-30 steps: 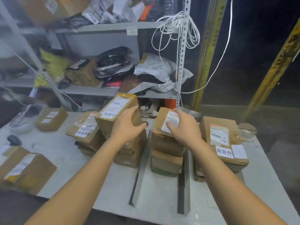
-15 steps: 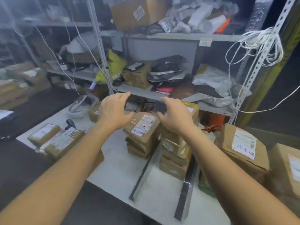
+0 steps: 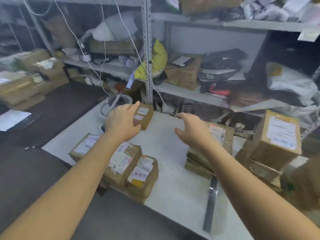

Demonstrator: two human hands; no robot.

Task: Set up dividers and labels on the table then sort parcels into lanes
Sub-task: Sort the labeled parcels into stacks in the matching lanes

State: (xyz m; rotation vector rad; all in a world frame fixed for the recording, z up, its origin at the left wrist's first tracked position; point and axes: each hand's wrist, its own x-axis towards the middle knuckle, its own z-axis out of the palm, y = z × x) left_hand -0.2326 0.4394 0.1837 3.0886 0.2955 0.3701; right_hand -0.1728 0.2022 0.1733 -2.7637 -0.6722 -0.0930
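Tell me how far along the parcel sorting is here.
Done: a divider lies on the table, with labelled stacks beside it. In hand: nothing gripped; the left hand reaches for the small parcel, the right hand hovers open. Left: that parcel, perhaps the near-left cluster.

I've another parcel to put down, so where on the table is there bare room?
Free: the middle of the table, between the left boxes and the middle stack, back to the small box by the left hand. Also the front strip left of the divider. Crowded: the right end, with its tall box on another stack.
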